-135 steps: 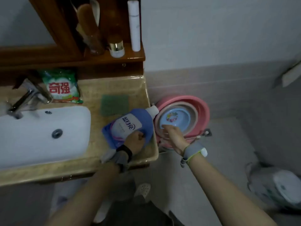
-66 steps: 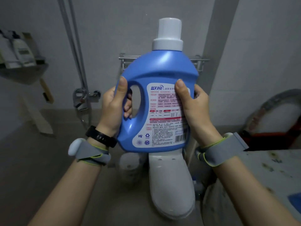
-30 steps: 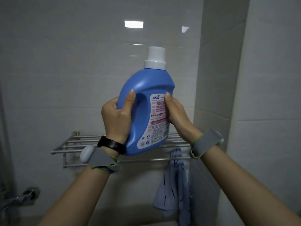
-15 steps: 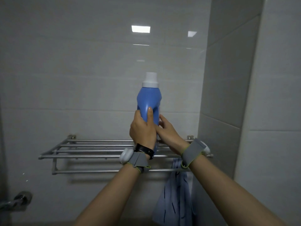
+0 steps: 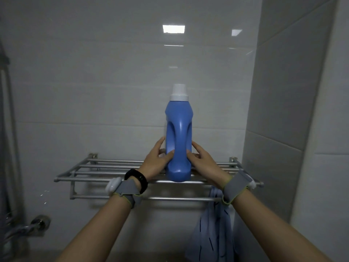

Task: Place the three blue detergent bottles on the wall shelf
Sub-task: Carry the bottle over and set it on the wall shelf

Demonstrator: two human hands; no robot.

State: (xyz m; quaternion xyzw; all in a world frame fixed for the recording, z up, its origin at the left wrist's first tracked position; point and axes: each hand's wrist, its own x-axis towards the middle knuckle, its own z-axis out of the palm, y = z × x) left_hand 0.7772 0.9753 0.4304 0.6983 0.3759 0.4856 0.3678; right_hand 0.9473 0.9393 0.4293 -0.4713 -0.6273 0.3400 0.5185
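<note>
A blue detergent bottle (image 5: 179,140) with a white cap stands upright on the metal wall shelf (image 5: 90,170), its handle edge turned toward me. My left hand (image 5: 156,160) touches its lower left side and my right hand (image 5: 201,160) its lower right side, fingers spread along the bottle's base. No other blue bottle is in view.
The shelf is a rack of metal bars fixed to a white tiled wall, with bare bars left of the bottle. A blue patterned cloth (image 5: 213,229) hangs from the lower rail at the right. A tiled corner column (image 5: 279,129) stands right; pipes (image 5: 11,186) run at the far left.
The bottle came from the sink counter up to the shelf. In the last half second it came down onto the bars, and my fingers loosened from a full grip to its sides.
</note>
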